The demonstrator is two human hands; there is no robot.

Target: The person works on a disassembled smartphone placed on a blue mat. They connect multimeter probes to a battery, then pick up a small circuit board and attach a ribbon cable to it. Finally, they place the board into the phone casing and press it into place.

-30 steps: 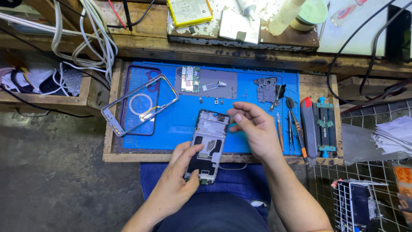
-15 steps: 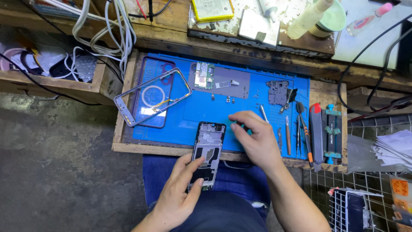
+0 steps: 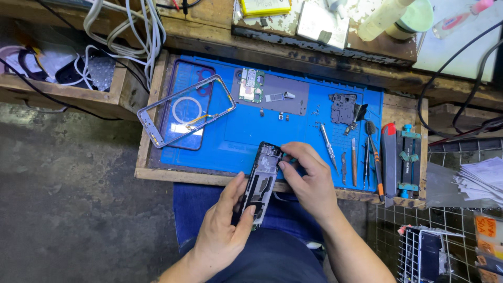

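So the left hand (image 3: 222, 230) is wrapped around the lower half of an opened phone (image 3: 262, 183), thumb on the left edge and fingers curled up the right side, gripping it firmly. The right hand (image 3: 309, 181) is closed in a pinch at the phone's top right corner, fingertips (image 3: 283, 163) pressed right on the frame there; whether there's a tiny part between them I can't tell, too small to see. Looks to me like the step in hand is working something loose or seating it at that top end, with the back off and the innards showing. The next move probably calls for a steady left grip and a very light, precise pinch, since anything at that corner will be small and fiddly. The phone sits over the front edge of the tabletop (image 3: 209, 178), lower end hanging above the lap, top end reaching onto the blue mat (image 3: 309, 131). Its long axis runs near vertical in the view, leaning slightly right, top end pointing away from the person. Further out: a bare metal frame (image 3: 186, 110) lies tilted on the mat's left side, a circuit board (image 3: 250, 85) near the top, and a row of tools (image 3: 356, 162) just right of the right hand.
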